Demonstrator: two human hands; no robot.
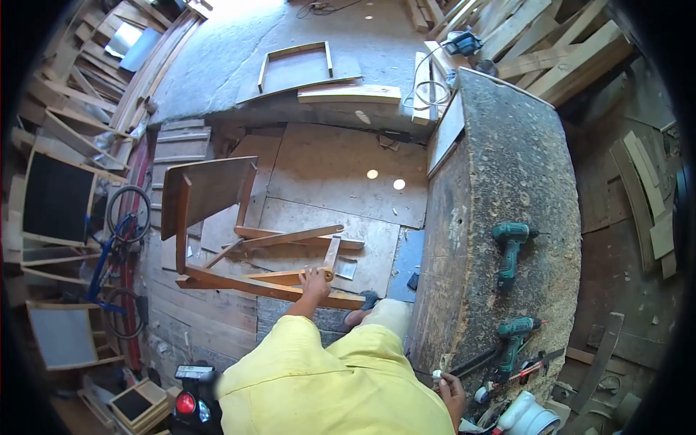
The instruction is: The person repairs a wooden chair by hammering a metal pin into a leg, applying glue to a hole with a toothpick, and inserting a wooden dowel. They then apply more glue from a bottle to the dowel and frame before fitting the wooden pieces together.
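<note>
A brown wooden chair frame (268,293) lies on the floor in front of me, with its flat panel (206,192) standing up at the left and its long bars stretching right. My left hand (314,281) is closed over the end of one bar, near a short upright piece. Low on the right, beside the workbench, my right hand (451,391) has its fingers bent together around a small white object (437,375), too small to name. Near that hand on the bench lie a cordless drill (513,339) and a red-and-white tool (528,371).
The worn workbench (522,174) stands at my right, with a second cordless drill (511,250) on it. A white bottle (516,409) is at its near end. Boards (565,65) are piled at the back right. A blue bicycle (109,261) and frames line the left. A raised ledge (217,80) lies beyond.
</note>
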